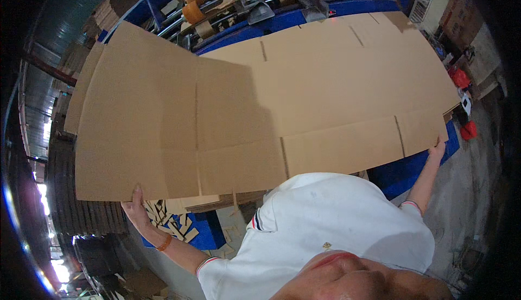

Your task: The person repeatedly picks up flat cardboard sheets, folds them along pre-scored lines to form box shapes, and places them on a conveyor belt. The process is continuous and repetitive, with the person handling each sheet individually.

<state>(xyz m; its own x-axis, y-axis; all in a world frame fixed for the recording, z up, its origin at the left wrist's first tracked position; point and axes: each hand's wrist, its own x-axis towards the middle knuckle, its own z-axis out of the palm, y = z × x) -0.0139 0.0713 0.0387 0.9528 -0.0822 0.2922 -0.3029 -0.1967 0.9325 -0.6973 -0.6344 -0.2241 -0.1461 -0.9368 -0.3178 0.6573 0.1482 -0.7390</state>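
Observation:
A wide brown cardboard sheet (336, 88) with slots and crease lines stretches across the space before me. My left hand (135, 209) pinches its near edge close to the left corner, the thumb lying on top and the fingers underneath. At the opposite end, my right hand (437, 149) grips the near right corner. The left part of the sheet is bent up along a crease. Beyond it, a blue machine (347, 5) with metal rods and orange rollers (192, 12) runs along the far side.
Small cardboard offcuts (176, 223) lie on a blue surface (209, 232) below my left hand. Stacked cardboard (89, 186) stands at the left. Red objects (468, 130) are at the right, above the grey floor (461, 191).

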